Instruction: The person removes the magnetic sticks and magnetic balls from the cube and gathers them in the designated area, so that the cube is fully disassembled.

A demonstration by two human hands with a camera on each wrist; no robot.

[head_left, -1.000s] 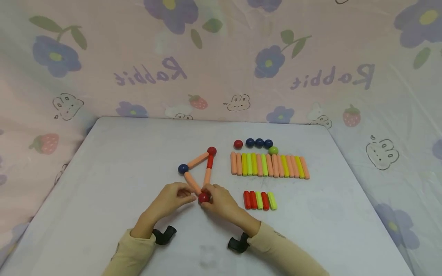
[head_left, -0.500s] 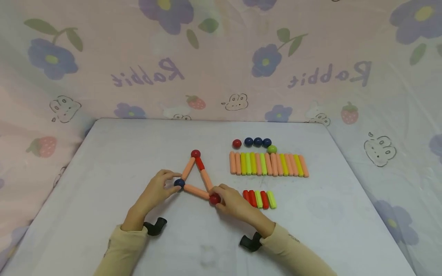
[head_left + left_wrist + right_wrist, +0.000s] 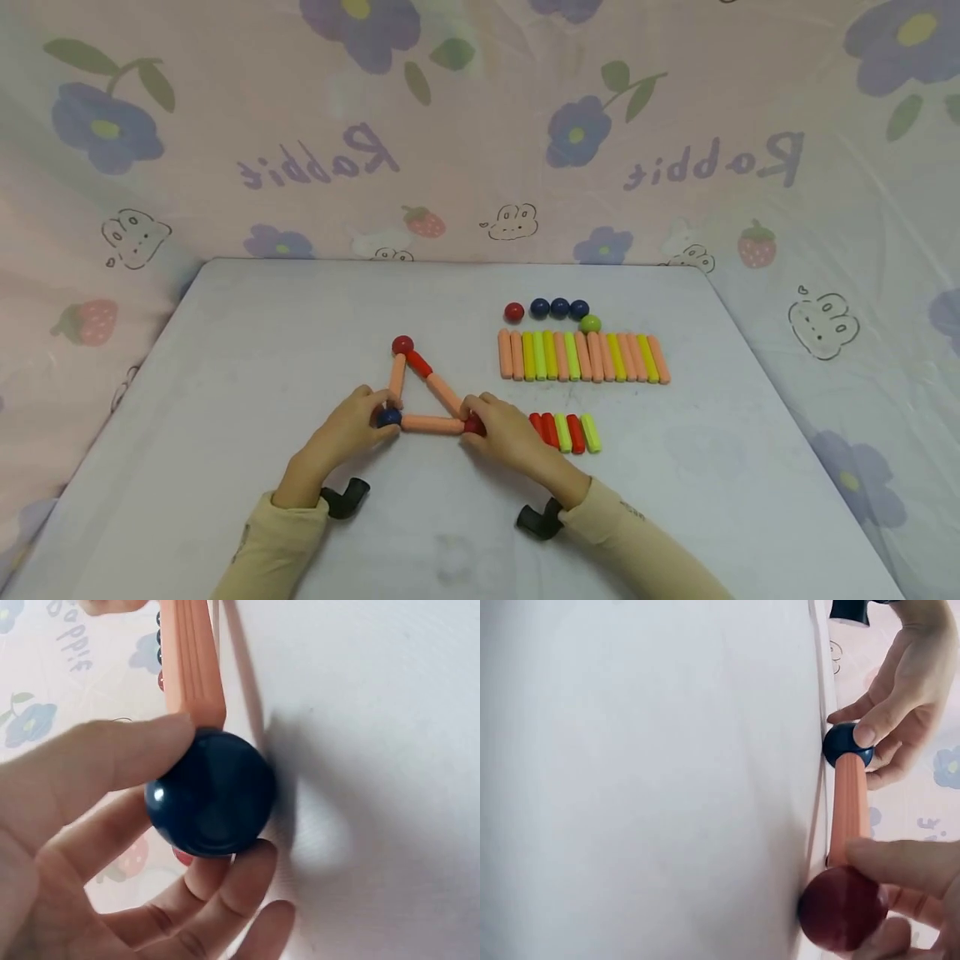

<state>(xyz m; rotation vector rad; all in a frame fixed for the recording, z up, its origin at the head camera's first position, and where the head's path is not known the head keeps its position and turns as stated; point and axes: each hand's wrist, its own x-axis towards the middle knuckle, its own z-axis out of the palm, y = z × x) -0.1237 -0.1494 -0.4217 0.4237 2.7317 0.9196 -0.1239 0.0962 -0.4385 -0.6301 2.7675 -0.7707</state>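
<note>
A triangle of rods joined by balls lies on the white table. My left hand (image 3: 348, 432) grips the blue ball (image 3: 214, 796) at its near left corner, thumb on one side and fingers on the other. At the near right corner my right hand (image 3: 508, 432) pinches a dark red ball (image 3: 844, 909). One orange rod (image 3: 432, 425) runs between these two balls. A second orange rod (image 3: 397, 377) leads from the blue ball to the far red ball (image 3: 402, 345). The third side joins a short red rod (image 3: 420, 364) and an orange rod (image 3: 446, 394).
Right of the triangle, a row of long orange, yellow and green rods (image 3: 563, 357) lies side by side. Behind it sit a loose red ball (image 3: 513, 312), several blue balls (image 3: 559, 308) and a green ball (image 3: 591, 323). Short red and green rods (image 3: 575, 433) lie beside my right hand.
The triangle has turned anticlockwise, its far red ball swinging left and its near side now level. My left hand, near the right-hand corner a second ago, has moved left and taken hold of the blue ball.
</note>
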